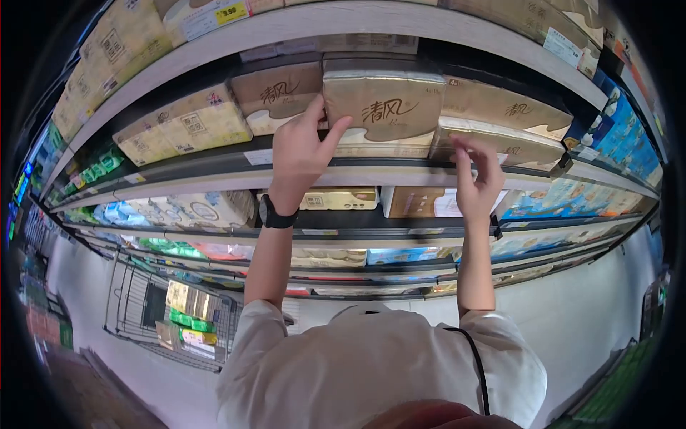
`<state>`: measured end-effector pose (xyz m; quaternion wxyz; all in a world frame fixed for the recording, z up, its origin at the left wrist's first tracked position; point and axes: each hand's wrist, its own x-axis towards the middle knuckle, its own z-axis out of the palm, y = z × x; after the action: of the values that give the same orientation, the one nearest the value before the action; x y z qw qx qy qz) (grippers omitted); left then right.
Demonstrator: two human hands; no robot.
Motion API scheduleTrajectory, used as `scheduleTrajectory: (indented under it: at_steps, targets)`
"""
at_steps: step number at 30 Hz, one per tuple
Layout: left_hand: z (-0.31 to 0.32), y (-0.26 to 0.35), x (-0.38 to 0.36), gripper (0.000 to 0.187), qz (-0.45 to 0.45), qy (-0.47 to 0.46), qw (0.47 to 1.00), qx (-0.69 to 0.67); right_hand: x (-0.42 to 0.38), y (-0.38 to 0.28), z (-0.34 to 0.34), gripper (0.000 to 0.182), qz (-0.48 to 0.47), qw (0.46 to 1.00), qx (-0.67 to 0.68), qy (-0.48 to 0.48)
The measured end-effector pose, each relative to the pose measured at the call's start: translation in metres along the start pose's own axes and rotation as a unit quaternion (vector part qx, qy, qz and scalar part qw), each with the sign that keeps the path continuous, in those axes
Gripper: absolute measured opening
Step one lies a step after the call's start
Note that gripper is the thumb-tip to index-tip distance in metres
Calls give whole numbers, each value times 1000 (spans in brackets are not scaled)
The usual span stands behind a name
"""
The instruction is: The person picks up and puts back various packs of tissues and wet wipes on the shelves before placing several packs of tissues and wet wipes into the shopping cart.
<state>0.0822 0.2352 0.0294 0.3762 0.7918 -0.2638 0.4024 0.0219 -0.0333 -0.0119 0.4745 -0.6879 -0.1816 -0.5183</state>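
shelving (321, 18) fills most of the view, several tiers with pale edges, packs in rows. light floor (586, 307) below on both sides. the person's white shirt (379, 357) takes up bottom centre, black cord (480, 365) over the right shoulder.

wire cart (229, 314) stands on the floor at lower left; in it, a cream pack (191, 299) plus green packs (191, 322).

main item: the middle gold-brown pack (400, 93) with dark script, on the upper-middle tier, centre of view — a brown pack (266, 87) just left of it, a tan pack (493, 100) to the right, and a low gold pack (532, 146) in front of and below the tan one.

left hand (307, 146): at the left end of the middle gold-brown pack, thumb spread wide from the index finger, thumb over the lower left of its front. can't tell if it bears any weight.

right hand (480, 175): fingers curled, narrow gap to the thumb, at the low gold pack's left part — contact or grip, can't tell.

smallest: black watch (277, 213) on the left wrist, white price label (259, 156) on the shelf edge beside that hand.
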Motion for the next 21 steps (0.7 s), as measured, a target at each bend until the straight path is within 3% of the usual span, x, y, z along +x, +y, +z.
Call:
scheduleTrajectory:
  at_steps: [4, 6, 8, 10, 11, 12, 14, 15, 16, 17, 18, 20, 21]
  targets:
    - [-13, 25, -58, 37, 83, 73, 991, 81, -104, 53, -32, 8, 151, 985, -15, -85]
    - [-6, 23, -128, 29, 56, 62, 996, 25, -170, 71, -59, 12, 234, 955, -11, -182]
    - [-2, 24, -210, 22, -71, -45, 996, -29, -258, 98, -97, 18, 317, 915, 14, -251]
    - [4, 11, -329, 24, -218, -184, 958, 7, -345, 114, -132, 21, 354, 880, -4, -317]
    - [-2, 15, -382, 25, -283, -258, 923, 48, -389, 119, -146, 17, 424, 844, 29, -328]
    - [-11, 23, -442, 25, -346, -335, 873, 79, -410, 109, -155, 11, 405, 815, -23, -413]
    - [-32, 28, -618, 29, -430, -407, 800, 99, -450, 90, -163, 13, 405, 744, 15, -531]
    - [-51, 38, -698, 33, -506, -493, 700, 105, -460, 76, -160, 14, 415, 713, 48, -563]
    - [-63, 42, -794, 35, -512, -525, 675, 80, -468, 68, -153, 15, 421, 685, 78, -590]
    - [-94, 69, -849, 30, -732, -338, 592, 7, -469, 54, -139, 16, 413, 672, 90, -608]
    - [-124, 92, -922, 28, -760, -405, 508, -1, -470, 41, -123, 18, 406, 659, 103, -624]
    - [-179, 165, -937, 31, -935, -193, 282, 88, -463, 13, -84, 17, 379, 640, 105, -660]
    - [-203, 191, -990, 32, -936, -190, 282, 87, -459, -1, -64, 17, 350, 632, 119, -682]
